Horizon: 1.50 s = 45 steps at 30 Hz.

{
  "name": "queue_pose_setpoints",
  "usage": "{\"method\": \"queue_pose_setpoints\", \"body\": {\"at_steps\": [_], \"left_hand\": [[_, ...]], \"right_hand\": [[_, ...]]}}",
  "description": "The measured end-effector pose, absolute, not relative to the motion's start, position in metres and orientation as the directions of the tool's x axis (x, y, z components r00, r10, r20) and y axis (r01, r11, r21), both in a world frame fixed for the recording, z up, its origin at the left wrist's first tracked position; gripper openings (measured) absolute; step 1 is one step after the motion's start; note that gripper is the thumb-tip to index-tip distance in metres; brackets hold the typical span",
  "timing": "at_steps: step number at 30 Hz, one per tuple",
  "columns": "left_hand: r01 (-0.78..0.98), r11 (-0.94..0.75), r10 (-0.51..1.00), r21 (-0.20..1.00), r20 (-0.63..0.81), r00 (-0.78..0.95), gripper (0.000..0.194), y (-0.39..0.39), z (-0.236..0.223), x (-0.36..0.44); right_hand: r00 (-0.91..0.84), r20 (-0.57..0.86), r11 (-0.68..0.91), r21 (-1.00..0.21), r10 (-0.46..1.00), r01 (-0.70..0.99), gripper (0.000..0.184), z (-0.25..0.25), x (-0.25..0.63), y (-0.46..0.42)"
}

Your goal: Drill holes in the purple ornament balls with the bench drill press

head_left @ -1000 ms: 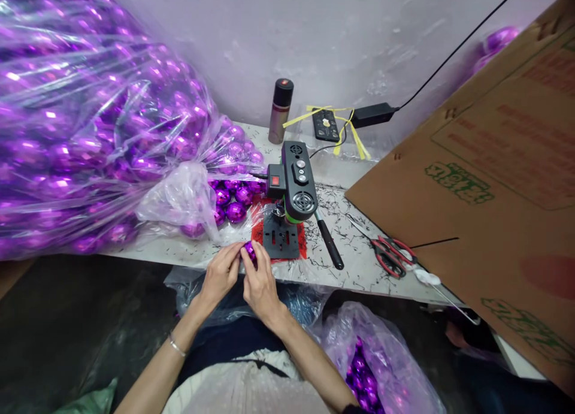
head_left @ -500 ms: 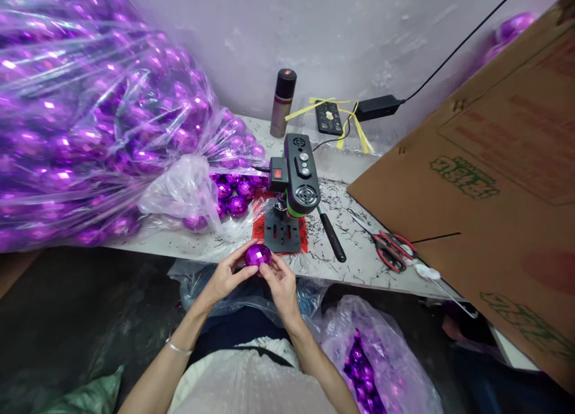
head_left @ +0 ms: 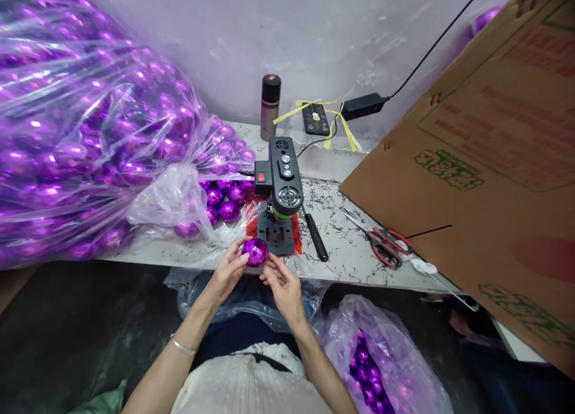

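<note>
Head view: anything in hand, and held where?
A purple faceted ball. The left hand grips it by its left side; the right hand is at its lower right, contact there unclear.

From here I see a pale, scuffed wall [head_left: 314, 36] with a faint violet cast behind the white surface [head_left: 332, 246], which is strewn with dark scraps. Below, the floor [head_left: 81, 330] is dark and dim, and glossy highlights fall on the wall.
</note>
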State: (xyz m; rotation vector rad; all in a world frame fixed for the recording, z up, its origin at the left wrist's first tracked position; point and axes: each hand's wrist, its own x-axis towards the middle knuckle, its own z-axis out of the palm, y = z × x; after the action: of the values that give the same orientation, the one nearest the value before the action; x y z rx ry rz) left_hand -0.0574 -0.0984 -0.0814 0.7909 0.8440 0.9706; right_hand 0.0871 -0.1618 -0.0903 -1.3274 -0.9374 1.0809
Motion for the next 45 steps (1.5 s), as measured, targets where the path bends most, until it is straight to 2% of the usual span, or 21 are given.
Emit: {"method": "queue_pose_setpoints", "body": {"at_steps": [2,4,7,10,14,16,18,21,26,31,45], "left_hand": [[-0.32,0.34,0.917,0.884,-0.236,0.322,0.054,-0.099,-0.08,-0.057],[-0.266,0.319,0.918,0.91,-0.227,0.325,0.051,-0.1,-0.077,-0.058],[-0.192,0.336,0.905,0.922,-0.259,0.337,0.054,-0.097,-0.071,-0.062],[-0.115,0.364,0.892,0.924,-0.31,0.328,0.062,-0.093,-0.067,-0.062],[-0.139,0.38,0.914,0.915,-0.347,0.212,0.069,-0.083,-0.073,-0.053],[-0.179,0.334,0.941,0.925,-0.317,0.116,0.073,-0.076,-0.081,-0.044],[-0.156,0.229,0.973,0.961,-0.225,0.045,0.072,-0.069,-0.09,-0.034],[-0.007,0.046,0.999,0.999,-0.046,0.01,0.066,-0.061,-0.105,-0.023],[0.228,-0.131,0.991,0.965,0.135,-0.001,0.064,-0.055,-0.121,-0.015],[0.412,-0.183,0.98,0.893,0.2,0.003,0.061,-0.054,-0.117,-0.009],[0.423,-0.338,0.941,0.841,0.286,0.182,0.059,-0.048,-0.116,-0.002]], "right_hand": [[0.279,0.002,-0.015,-0.998,0.96,0.058,0.049,-0.088,0.086,-0.163],[0.272,0.136,0.076,-0.972,0.953,0.223,0.046,-0.087,0.088,-0.163],[0.185,0.365,0.253,-0.857,0.912,0.449,0.042,-0.086,0.096,-0.16],[0.124,0.48,0.343,-0.763,0.869,0.549,0.041,-0.086,0.103,-0.157],[0.172,0.464,0.314,-0.786,0.869,0.532,0.039,-0.088,0.106,-0.156],[0.197,0.454,0.302,-0.801,0.869,0.517,0.036,-0.089,0.106,-0.159],[0.184,0.458,0.31,-0.797,0.87,0.519,0.031,-0.09,0.107,-0.164],[0.128,0.447,0.321,-0.787,0.886,0.526,0.028,-0.092,0.111,-0.174],[0.09,0.374,0.272,-0.8,0.923,0.535,0.027,-0.102,0.121,-0.197],[0.085,0.318,0.227,-0.817,0.944,0.53,0.027,-0.109,0.128,-0.216],[0.092,0.446,0.284,-0.701,0.89,0.654,0.029,-0.095,0.144,-0.202]]}}
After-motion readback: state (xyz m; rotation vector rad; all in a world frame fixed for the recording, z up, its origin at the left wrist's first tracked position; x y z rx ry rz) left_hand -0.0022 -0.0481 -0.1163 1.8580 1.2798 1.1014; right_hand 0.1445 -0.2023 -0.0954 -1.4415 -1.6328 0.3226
